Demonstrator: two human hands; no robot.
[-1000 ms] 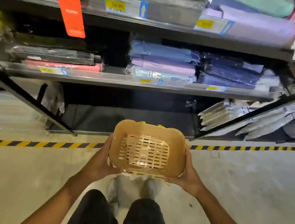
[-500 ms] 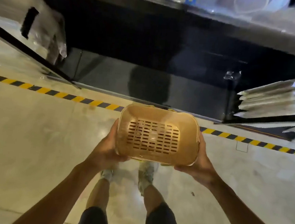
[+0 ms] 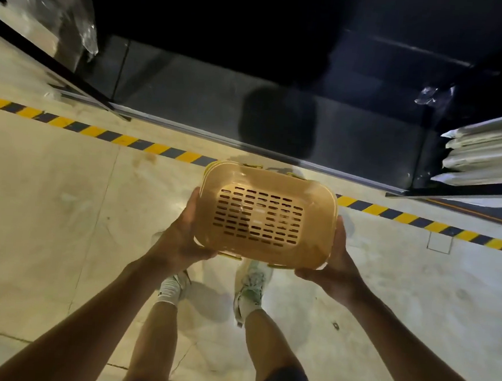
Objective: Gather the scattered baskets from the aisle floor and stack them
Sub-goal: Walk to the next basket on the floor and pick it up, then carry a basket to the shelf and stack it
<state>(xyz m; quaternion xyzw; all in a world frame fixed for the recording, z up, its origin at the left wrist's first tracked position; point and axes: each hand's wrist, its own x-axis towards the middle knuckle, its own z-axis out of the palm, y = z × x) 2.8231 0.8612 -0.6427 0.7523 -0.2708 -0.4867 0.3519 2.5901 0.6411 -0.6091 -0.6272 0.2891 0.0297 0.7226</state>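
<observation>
An orange-tan plastic basket (image 3: 267, 215) with a slotted bottom hangs in the air above the aisle floor, its open side facing me. A second rim line at its far left corner hints at nested baskets, though I cannot tell. My left hand (image 3: 184, 236) grips its left wall, fingers curled under. My right hand (image 3: 335, 261) grips its right wall the same way. Small yellow handle parts poke out at the near and far rims.
A pale floor (image 3: 47, 204) carries a yellow-and-black striped tape line (image 3: 104, 133). Beyond it lies a dark low shelf (image 3: 206, 96), with white packaged goods (image 3: 486, 154) at the right and a plastic-wrapped item (image 3: 56, 9) at the left. My feet (image 3: 249, 289) stand under the basket.
The view has tilted down from the stocked shelves to the floor. Both hands still hold the basket, now lower and closer to the floor near the tape line.
</observation>
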